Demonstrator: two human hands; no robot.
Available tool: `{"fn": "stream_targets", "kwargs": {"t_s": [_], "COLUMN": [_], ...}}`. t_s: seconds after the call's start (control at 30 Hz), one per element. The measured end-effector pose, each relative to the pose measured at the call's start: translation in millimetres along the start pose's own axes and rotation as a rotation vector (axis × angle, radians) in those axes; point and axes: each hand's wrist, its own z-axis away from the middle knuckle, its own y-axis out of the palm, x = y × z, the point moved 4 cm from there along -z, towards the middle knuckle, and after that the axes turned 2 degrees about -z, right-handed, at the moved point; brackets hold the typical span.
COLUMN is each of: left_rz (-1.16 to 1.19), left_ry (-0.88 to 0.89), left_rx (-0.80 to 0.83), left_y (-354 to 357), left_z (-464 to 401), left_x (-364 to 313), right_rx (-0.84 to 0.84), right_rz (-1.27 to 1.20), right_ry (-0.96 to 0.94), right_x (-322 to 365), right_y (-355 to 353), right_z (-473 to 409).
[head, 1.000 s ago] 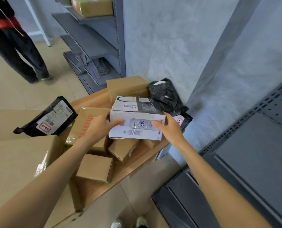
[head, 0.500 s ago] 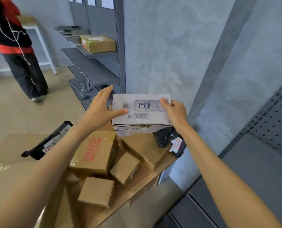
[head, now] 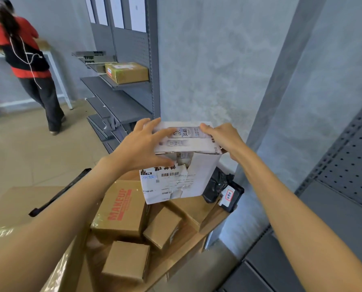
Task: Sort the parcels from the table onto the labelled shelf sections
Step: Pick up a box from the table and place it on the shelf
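Note:
I hold a white printed box (head: 199,178) in the air above the table, tilted so its shipping label faces me. My left hand (head: 143,147) grips its left top edge and my right hand (head: 224,137) grips its right top edge. Below lie a brown box marked MAKEUP (head: 121,209), several small plain cardboard boxes (head: 126,260), and black plastic mailers (head: 220,186) at the table's right corner. The wooden table (head: 182,247) shows between the boxes. A grey shelf unit (head: 121,106) stands beyond, with a taped brown box (head: 126,72) on an upper shelf.
A person in red and black (head: 26,60) stands at the back left by a white-framed table. Another grey pegboard shelf (head: 344,186) rises at my right. A large tape-wrapped carton (head: 13,207) fills the lower left. A grey concrete wall (head: 207,70) lies straight ahead.
I have lifted the white box off the pile on the table and tipped it upward, so its labelled side now faces me. My view has risen toward the shelves.

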Motion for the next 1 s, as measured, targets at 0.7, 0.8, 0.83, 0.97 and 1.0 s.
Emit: {"fn": "stream_targets", "kwargs": {"t_s": [0.7, 0.8, 0.83, 0.97, 1.0], "left_rz": [1.277, 1.294, 1.296, 1.228, 1.167], "left_ry": [-0.522, -0.515, -0.514, -0.531, -0.556], "left_rx": [-0.459, -0.442, -0.427, -0.282, -0.26], "left_y": [-5.6, 3.5, 6.1, 11.6, 10.7], "left_z": [24.3, 26.7, 28.0, 32.7, 33.7], "left_x": [58.0, 55.2, 55.0, 61.4, 66.4], "right_rx": [0.0, -0.024, -0.044, -0.067, -0.077], "right_rz": [-0.662, -0.744, -0.753, -0.693, -0.656], "right_ry": [0.203, 0.124, 0.105, 0.051, 0.035], "right_x": [-63.1, -49.5, -46.7, -40.9, -38.6], "right_y": [47.6, 47.8, 45.6, 32.6, 27.0], "right_z": [32.3, 29.5, 28.2, 21.6, 19.7]}}
